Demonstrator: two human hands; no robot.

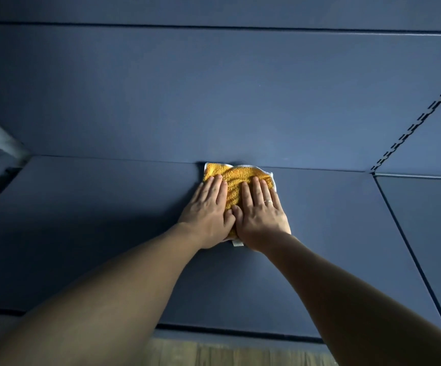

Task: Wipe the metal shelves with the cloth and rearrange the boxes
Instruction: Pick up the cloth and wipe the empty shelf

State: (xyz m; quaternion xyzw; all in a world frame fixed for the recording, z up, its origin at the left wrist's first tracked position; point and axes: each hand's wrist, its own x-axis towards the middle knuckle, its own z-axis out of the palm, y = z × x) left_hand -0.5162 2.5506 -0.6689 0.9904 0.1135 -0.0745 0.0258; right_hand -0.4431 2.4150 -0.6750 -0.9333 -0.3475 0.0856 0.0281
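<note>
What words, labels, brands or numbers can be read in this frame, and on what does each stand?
No text can be read.
Tag at the near edge of the cloth: white, too small to show any print.
Shelf: plain blue metal, with no label or number visible.
The left hand and right hand cover much of the cloth, so any print under them is hidden.

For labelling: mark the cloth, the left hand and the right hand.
cloth [236,178], head view, exposed yellow middle.
left hand [209,211], head view, back of hand.
right hand [260,215], head view, back of hand.
</note>
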